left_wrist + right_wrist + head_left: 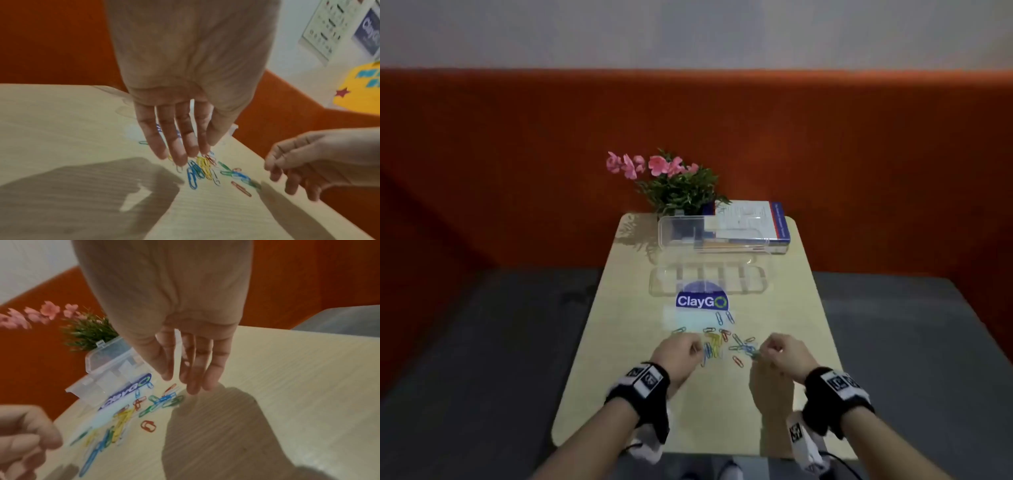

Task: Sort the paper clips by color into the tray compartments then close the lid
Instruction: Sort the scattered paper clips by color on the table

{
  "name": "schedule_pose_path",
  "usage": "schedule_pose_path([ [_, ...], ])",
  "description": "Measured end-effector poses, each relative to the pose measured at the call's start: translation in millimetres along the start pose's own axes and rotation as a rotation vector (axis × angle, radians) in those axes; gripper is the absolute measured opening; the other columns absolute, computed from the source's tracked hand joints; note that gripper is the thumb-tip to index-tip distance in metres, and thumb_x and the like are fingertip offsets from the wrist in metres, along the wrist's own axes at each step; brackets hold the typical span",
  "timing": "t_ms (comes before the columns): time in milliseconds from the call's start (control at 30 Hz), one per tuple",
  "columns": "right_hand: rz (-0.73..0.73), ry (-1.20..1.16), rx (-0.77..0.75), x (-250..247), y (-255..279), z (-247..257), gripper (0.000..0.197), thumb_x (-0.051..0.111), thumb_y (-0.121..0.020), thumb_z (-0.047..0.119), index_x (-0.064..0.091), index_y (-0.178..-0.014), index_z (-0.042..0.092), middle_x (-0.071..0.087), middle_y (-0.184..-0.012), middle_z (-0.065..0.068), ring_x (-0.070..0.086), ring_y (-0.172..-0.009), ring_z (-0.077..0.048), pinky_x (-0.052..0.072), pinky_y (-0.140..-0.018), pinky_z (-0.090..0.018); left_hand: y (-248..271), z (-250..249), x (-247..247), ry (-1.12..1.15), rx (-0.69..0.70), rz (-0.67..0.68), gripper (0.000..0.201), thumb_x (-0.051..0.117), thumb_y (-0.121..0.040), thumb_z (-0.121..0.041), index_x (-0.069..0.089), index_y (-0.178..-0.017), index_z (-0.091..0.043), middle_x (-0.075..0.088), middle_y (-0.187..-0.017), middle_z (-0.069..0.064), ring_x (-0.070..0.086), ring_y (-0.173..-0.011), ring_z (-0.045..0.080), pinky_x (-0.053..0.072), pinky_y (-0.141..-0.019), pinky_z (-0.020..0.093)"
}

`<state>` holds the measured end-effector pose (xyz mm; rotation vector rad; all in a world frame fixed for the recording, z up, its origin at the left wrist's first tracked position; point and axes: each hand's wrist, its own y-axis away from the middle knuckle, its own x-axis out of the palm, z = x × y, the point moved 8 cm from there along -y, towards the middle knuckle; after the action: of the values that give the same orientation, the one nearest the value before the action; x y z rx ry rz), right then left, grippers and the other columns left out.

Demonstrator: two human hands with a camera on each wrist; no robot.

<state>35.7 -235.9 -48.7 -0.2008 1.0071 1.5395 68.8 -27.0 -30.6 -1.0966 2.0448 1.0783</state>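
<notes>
Several loose paper clips [722, 346] in blue, yellow, green, red and white lie in a pile on the beige table. My left hand [697, 349] hovers over the pile's left side, its fingers [180, 154] hanging down above yellow and blue clips [203, 168] and holding nothing. My right hand [768, 349] hovers at the right side, fingers [193, 386] pointing down beside green and blue clips [164, 400], with none in its grasp. The clear compartment tray [654, 284] lies farther back with its lid [678, 233] standing open. I cannot see clips in the compartments.
A blue ClayGo sticker [702, 301] sits between tray and pile. A pot of pink flowers [678, 185] and a book [756, 219] stand behind the tray. One red clip [738, 362] lies apart on the near side. Bare tabletop [705, 411] stretches toward me.
</notes>
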Motion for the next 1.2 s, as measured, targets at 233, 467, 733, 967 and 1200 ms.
schedule_pose_path([
  [233, 0.072, 0.186, 0.006, 18, -24, 7, 0.019, 0.056, -0.080, 0.011, 0.052, -0.070, 0.027, 0.060, -0.098, -0.011, 0.061, -0.098, -0.030, 0.042, -0.078, -0.024, -30, -37, 30, -0.120, 0.098, 0.031, 0.028, 0.048, -0.088, -0.008, 0.061, -0.110, -0.017, 0.056, -0.119, 0.007, 0.056, -0.113, 0.027, 0.047, -0.095, 0.037],
  [467, 0.056, 0.193, -0.077, 12, -43, 17, 0.023, 0.058, -0.080, 0.014, 0.066, -0.101, 0.019, 0.048, -0.092, -0.007, 0.046, -0.084, -0.017, 0.046, -0.085, -0.030, -48, -33, 30, -0.205, 0.113, 0.021, 0.038, 0.048, -0.092, -0.012, 0.052, -0.130, -0.019, 0.045, -0.128, 0.007, 0.041, -0.123, 0.024, 0.043, -0.102, 0.039],
  [733, 0.036, 0.171, -0.121, 14, -45, 24, 0.026, 0.054, -0.085, 0.021, 0.066, -0.108, 0.023, 0.043, -0.095, -0.004, 0.052, -0.082, -0.022, 0.042, -0.080, -0.026, -53, 5, 3, -0.109, 0.017, -0.099, 0.037, 0.044, -0.094, -0.009, 0.056, -0.126, -0.020, 0.045, -0.126, 0.003, 0.043, -0.122, 0.019, 0.046, -0.097, 0.034],
  [967, -0.033, 0.262, -0.137, 14, -45, 37, 0.016, 0.060, -0.079, 0.021, 0.064, -0.094, 0.020, 0.046, -0.096, -0.001, 0.062, -0.089, -0.029, 0.051, -0.077, -0.035, -38, 45, -22, -0.002, -0.109, -0.341, 0.026, 0.046, -0.095, -0.014, 0.062, -0.115, -0.017, 0.051, -0.117, 0.004, 0.052, -0.111, 0.020, 0.047, -0.093, 0.033],
  [1200, 0.074, 0.299, -0.108, 25, -49, 37, 0.007, 0.055, -0.079, 0.018, 0.054, -0.073, 0.022, 0.042, -0.093, -0.003, 0.056, -0.086, -0.030, 0.048, -0.083, -0.035, -24, 70, -19, -0.015, -0.229, -0.340, 0.033, 0.047, -0.093, -0.012, 0.052, -0.125, -0.015, 0.048, -0.125, 0.006, 0.050, -0.115, 0.024, 0.046, -0.099, 0.039],
])
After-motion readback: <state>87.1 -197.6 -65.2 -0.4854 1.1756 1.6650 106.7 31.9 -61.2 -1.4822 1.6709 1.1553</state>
